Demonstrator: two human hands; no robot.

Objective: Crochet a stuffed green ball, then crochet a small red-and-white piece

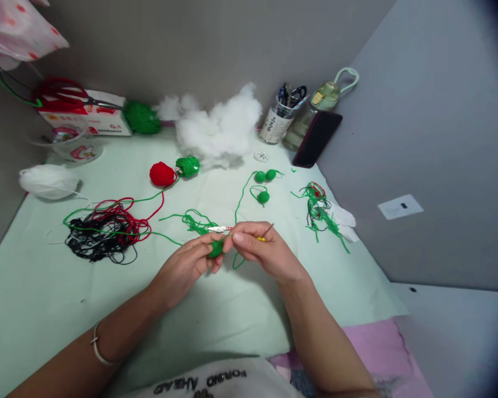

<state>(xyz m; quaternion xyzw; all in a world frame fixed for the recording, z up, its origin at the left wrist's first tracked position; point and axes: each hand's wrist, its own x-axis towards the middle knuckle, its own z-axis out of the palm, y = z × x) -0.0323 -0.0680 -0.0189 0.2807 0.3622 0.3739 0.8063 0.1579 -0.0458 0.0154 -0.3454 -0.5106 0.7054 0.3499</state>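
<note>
My left hand [193,260] pinches a small green crocheted piece [216,249] between thumb and fingers. My right hand [265,249] is closed on a thin crochet hook [271,227], its back end showing above the knuckles; the tip is hidden at the green piece. Green yarn trails from the piece toward the left. Just behind my fingers lies a pointed silver blade [219,229], and a bit of yellow [261,239] shows by the right hand; whether they belong together I cannot tell. Small green crocheted balls [263,197] rest beyond my right hand.
Left are tangled black yarn [97,235], red yarn [162,174] and white yarn [50,181]. White stuffing [218,127] sits at the back, beside a pen jar [276,122], a bottle [301,127] and a phone [317,138]. Yarn scraps [321,210] lie right. Red-handled scissors [62,94] rest on a box [108,121].
</note>
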